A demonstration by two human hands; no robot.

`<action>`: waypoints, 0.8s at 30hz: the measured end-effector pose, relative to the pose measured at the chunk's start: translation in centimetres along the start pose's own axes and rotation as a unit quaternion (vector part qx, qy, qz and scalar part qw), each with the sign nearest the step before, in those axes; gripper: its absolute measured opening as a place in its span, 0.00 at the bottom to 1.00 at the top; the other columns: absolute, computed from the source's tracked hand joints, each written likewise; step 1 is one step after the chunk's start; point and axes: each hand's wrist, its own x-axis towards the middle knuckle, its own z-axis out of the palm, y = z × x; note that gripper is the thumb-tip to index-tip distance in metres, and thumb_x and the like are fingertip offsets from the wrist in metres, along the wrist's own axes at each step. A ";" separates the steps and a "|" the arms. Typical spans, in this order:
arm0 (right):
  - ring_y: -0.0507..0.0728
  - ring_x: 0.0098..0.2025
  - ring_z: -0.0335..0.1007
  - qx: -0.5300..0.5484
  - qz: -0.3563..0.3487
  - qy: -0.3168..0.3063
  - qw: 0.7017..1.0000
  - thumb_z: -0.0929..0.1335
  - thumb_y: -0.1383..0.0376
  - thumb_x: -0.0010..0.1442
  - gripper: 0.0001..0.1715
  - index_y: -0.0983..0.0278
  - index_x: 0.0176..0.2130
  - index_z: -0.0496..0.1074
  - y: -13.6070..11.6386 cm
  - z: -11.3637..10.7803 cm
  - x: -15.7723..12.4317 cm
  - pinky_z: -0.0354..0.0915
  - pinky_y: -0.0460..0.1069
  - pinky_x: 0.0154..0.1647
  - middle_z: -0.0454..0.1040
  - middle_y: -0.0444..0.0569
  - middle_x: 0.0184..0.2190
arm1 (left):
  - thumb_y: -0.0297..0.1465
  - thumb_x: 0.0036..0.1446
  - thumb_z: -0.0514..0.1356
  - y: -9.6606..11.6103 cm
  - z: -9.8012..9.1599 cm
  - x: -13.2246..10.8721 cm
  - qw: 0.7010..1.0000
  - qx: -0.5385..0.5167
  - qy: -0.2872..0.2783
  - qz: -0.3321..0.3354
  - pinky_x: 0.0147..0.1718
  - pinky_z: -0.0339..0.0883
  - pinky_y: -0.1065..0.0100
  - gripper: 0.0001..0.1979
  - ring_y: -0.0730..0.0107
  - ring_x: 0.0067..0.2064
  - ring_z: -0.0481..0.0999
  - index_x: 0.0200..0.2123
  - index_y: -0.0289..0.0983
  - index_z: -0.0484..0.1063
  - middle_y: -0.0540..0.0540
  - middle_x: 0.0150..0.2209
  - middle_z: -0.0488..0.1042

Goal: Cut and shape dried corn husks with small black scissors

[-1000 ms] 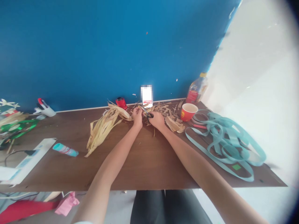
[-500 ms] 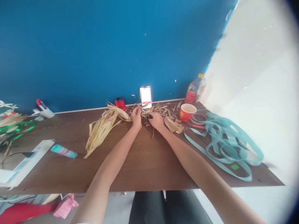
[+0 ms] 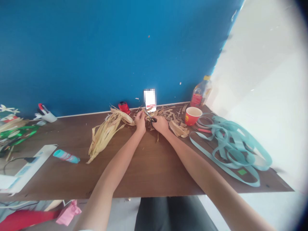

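Observation:
Both my arms reach to the far middle of a brown table [image 3: 149, 166]. My right hand [image 3: 160, 124] is closed around black-handled scissors [image 3: 151, 117], whose blades point up and left. My left hand [image 3: 140, 120] pinches a strip of dry pale husk [image 3: 145, 112] right at the blades. A long bundle of dried husk leaves [image 3: 106, 131] lies to the left of my left hand. Cut husk scraps [image 3: 176, 125] are heaped to the right of my right hand.
A red paper cup [image 3: 192, 115], a plastic bottle [image 3: 201, 93] and a tangle of teal ribbon [image 3: 231, 144] lie to the right. A teal tube [image 3: 66, 156], a white power strip [image 3: 29, 165] and green ribbon [image 3: 16, 133] sit left. A blue wall stands behind.
Hardly anything moved; my hands stay together at the husk with the scissors, and the view shifted a little.

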 end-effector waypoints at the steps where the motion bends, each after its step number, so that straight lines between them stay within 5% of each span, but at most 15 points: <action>1: 0.58 0.43 0.75 0.002 0.001 0.002 1.000 0.67 0.62 0.54 0.18 0.51 0.45 0.77 -0.1 0.0 -0.1 0.65 0.47 0.38 0.80 0.44 0.40 | 0.39 0.50 0.66 0.0 0.0 0.0 1.000 0.003 0.000 -0.001 0.21 0.56 0.76 0.19 0.81 0.23 0.62 0.44 0.36 0.75 0.51 0.26 0.67; 24: 0.59 0.44 0.75 -0.005 -0.010 0.008 1.000 0.66 0.67 0.54 0.21 0.52 0.46 0.77 0.5 0.3 0.1 0.66 0.48 0.41 0.80 0.45 0.40 | 0.35 0.54 0.62 0.6 0.3 -0.4 0.999 -0.015 -0.022 -0.019 0.22 0.53 0.75 0.11 0.79 0.22 0.59 0.38 0.36 0.75 0.53 0.23 0.62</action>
